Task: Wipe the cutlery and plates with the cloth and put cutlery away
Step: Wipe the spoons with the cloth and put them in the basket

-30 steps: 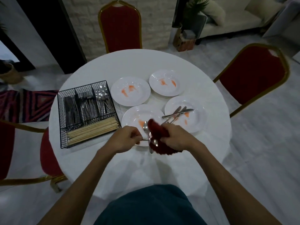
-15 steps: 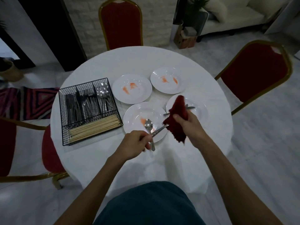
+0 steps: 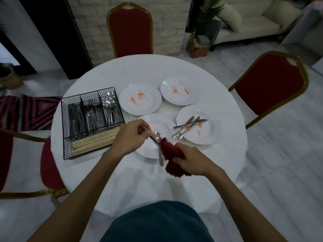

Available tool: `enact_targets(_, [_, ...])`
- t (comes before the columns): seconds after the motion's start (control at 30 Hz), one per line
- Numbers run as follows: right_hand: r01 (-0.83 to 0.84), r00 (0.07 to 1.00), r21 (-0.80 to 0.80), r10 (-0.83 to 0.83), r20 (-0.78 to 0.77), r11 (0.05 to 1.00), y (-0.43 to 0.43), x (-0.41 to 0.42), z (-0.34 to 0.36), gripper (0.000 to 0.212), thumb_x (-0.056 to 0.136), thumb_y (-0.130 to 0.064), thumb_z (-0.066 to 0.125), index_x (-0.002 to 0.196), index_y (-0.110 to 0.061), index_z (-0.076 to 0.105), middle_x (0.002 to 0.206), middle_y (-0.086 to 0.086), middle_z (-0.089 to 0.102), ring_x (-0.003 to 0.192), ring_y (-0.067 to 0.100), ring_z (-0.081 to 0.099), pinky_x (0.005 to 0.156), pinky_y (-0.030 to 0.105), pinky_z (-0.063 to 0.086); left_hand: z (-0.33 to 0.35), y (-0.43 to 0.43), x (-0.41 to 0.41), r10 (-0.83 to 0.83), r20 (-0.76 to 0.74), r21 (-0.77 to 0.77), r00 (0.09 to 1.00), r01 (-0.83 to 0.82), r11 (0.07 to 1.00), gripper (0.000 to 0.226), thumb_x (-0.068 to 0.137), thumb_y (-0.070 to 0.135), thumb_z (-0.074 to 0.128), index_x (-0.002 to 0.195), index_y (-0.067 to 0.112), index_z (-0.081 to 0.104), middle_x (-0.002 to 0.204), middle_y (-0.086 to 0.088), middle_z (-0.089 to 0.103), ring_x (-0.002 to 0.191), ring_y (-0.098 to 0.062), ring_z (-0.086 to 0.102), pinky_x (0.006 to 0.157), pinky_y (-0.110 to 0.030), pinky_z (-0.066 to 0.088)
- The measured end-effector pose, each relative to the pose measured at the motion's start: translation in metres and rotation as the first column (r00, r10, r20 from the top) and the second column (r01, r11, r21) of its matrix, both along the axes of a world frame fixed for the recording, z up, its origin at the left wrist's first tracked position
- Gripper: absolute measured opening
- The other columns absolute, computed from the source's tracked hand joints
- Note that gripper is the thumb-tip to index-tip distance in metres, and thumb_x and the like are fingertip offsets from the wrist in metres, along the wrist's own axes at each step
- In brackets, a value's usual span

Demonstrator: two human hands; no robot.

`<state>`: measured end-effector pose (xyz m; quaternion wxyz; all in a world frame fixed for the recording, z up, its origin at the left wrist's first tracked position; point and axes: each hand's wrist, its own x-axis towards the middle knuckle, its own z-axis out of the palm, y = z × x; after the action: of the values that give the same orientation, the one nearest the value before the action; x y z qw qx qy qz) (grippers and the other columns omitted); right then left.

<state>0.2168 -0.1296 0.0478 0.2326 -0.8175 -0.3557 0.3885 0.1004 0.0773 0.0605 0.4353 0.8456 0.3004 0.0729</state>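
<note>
My left hand (image 3: 130,137) pinches the handle of a piece of cutlery (image 3: 151,136) over the near plate (image 3: 164,124); its far end goes into the dark red cloth (image 3: 172,156), which my right hand (image 3: 191,160) grips. A spoon (image 3: 159,146) lies on that plate, its handle over the rim toward me. The plate (image 3: 212,131) to the right carries several pieces of cutlery (image 3: 187,127) and orange smears. Two more smeared plates (image 3: 139,98) (image 3: 180,90) sit behind. The black wire cutlery basket (image 3: 90,119) stands at the left.
The round table (image 3: 139,70) has a white cloth. The basket holds knives, forks, spoons and a bundle of chopsticks (image 3: 94,142). Red chairs with gold frames stand behind (image 3: 130,30), to the right (image 3: 269,88) and to the left (image 3: 50,165).
My right hand has come down and toward me with the cloth, from raised over the right plate to the near plate's edge. My left hand moved up and left with the cutlery.
</note>
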Motion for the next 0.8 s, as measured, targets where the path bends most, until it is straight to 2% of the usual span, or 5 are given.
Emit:
enact_targets(0.17, [-0.142, 0.990, -0.143, 0.143, -0.008, 0.979, 0.005, -0.002, 0.006, 0.009, 0.094, -0.024, 0.064, 0.101, -0.023, 0.058, 0.088, -0.001, 0.069, 0.059, 0.014, 0.069, 0.051, 0.026, 0.054, -0.002, -0.009, -0.004, -0.075, -0.034, -0.025, 0.997, 0.074, 0.997, 0.005, 0.089, 0.025, 0.073, 0.089, 0.026, 0.068, 0.074, 0.006, 0.072, 0.066, -0.004, 0.069, 0.064, -0.022, 0.051])
enact_targets(0.3, [0.204, 0.969, 0.091, -0.188, -0.164, 0.975, -0.003, 0.012, 0.002, 0.009, 0.096, -0.018, 0.064, 0.105, -0.020, 0.065, 0.086, 0.005, 0.078, 0.067, 0.026, 0.075, 0.059, 0.038, 0.059, -0.006, 0.003, -0.013, -0.011, -0.025, -0.139, 1.000, 0.007, 0.990, 0.004, 0.089, 0.021, 0.073, 0.089, 0.018, 0.072, 0.072, 0.002, 0.076, 0.068, -0.010, 0.073, 0.075, -0.036, 0.060])
enact_targets(0.53, [0.773, 0.635, 0.347, -0.649, -0.419, 0.532, 0.013, 0.016, 0.011, 0.006, 0.103, -0.022, 0.056, 0.102, -0.020, 0.061, 0.079, 0.009, 0.077, 0.059, 0.030, 0.072, 0.049, 0.039, 0.053, -0.009, -0.034, -0.011, -0.136, -0.083, -0.344, 0.987, 0.100, 0.934, 0.019, 0.091, 0.029, 0.073, 0.089, 0.010, 0.074, 0.077, 0.002, 0.078, 0.074, -0.017, 0.074, 0.072, -0.025, 0.055])
enact_targets(0.63, [0.868, 0.487, 0.340, -0.754, -0.442, 0.361, 0.024, 0.018, 0.003, 0.016, 0.102, -0.031, 0.058, 0.114, -0.021, 0.061, 0.098, 0.006, 0.075, 0.084, 0.029, 0.074, 0.071, 0.045, 0.061, -0.004, -0.052, 0.003, -0.155, -0.042, -0.430, 0.987, 0.123, 0.894, 0.022, 0.092, 0.025, 0.072, 0.092, 0.003, 0.071, 0.078, -0.003, 0.078, 0.078, -0.025, 0.075, 0.077, -0.032, 0.059])
enact_targets(0.8, [0.893, 0.449, 0.271, -0.656, -0.606, 0.361, 0.039, 0.006, -0.001, 0.018, 0.101, -0.026, 0.060, 0.118, -0.020, 0.065, 0.109, 0.005, 0.076, 0.103, 0.022, 0.073, 0.094, 0.041, 0.058, -0.007, -0.088, 0.017, -0.190, -0.025, -0.427, 0.981, 0.161, 0.890, 0.020, 0.093, 0.026, 0.070, 0.087, 0.007, 0.066, 0.079, -0.002, 0.079, 0.070, -0.020, 0.076, 0.076, -0.033, 0.061])
